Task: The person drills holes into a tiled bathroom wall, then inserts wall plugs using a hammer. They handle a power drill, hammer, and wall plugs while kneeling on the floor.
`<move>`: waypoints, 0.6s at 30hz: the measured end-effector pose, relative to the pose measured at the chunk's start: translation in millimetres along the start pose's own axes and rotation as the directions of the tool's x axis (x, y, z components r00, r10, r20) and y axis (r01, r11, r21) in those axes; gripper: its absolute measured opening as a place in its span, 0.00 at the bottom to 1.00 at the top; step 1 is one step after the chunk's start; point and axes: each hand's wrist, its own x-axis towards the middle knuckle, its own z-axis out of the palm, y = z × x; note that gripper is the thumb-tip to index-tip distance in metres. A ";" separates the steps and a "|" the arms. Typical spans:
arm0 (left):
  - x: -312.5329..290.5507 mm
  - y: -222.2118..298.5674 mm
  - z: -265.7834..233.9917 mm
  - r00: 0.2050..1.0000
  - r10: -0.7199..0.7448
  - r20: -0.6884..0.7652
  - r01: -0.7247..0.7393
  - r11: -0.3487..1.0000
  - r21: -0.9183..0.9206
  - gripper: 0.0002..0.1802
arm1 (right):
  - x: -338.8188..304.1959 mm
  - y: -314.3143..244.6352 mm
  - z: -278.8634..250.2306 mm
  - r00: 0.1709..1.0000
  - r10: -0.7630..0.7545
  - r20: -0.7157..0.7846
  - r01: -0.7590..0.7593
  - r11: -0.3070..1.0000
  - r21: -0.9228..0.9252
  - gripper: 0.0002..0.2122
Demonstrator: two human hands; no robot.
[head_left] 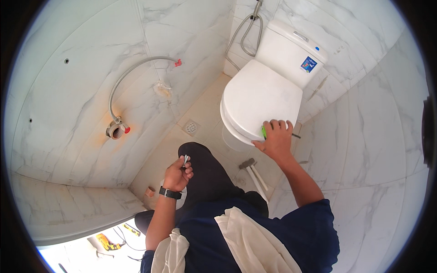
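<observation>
My right hand [276,140] rests on the front edge of the white toilet's closed lid [261,95]. Its fingers are wrapped round a green-handled tool [264,132], with a thin dark shaft poking out on the far side of the hand. Over my bent knee, my left hand [178,174] is closed, pinching small silvery metal pieces [185,160] that look like screws or bolts. Most of what each hand holds is hidden by the fingers.
Two hammers [254,175] lie on the floor right of my knee. A floor drain [190,127] sits left of the toilet. From the left wall sticks a pipe outlet [116,131] with a flexible hose [119,84]. A yellow drill [107,242] lies at lower left.
</observation>
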 end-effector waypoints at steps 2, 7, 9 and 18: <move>-4.2 -0.3 -0.2 1.000 0.003 -0.019 -0.002 1.000 0.016 0.13 | -7.0 -7.1 15.9 0.999 0.020 0.029 -0.019 1.000 -0.013 0.33; -15.7 0.5 -4.0 0.999 0.010 -0.049 -0.009 0.999 0.031 0.14 | -9.7 -16.5 27.7 0.984 0.096 0.148 -0.093 0.995 -0.023 0.32; -18.1 0.2 -5.6 0.999 0.032 -0.037 -0.032 0.999 0.009 0.13 | -1.9 -8.0 22.9 0.968 0.133 0.211 -0.143 0.989 0.033 0.31; -12.7 -3.0 -5.0 0.997 0.062 0.047 -0.060 0.997 -0.052 0.07 | 103.6 86.6 66.1 0.935 0.280 0.217 -0.284 0.959 -0.011 0.19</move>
